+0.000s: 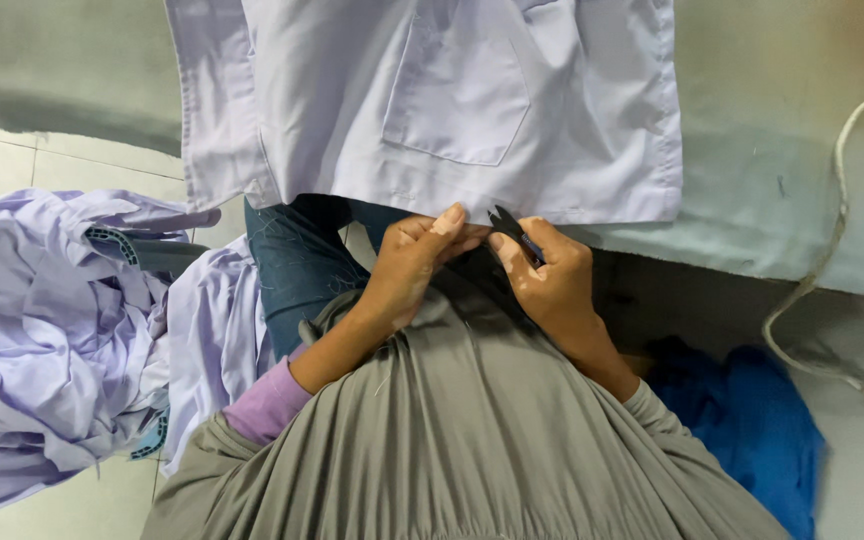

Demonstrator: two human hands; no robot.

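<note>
Pale green table carries a lilac shirt, hem overhanging its edge. At that hem the left hand pinches fabric shut; beside it the right hand is closed around black snips. A slip could nick the cloth.

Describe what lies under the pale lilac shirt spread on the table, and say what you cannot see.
Under the pale lilac shirt lies the grey-green padded table, showing at both sides. The table beneath the shirt's middle is covered, so anything there cannot be seen.

one head-worn view, steeply down, close over the table edge
</note>
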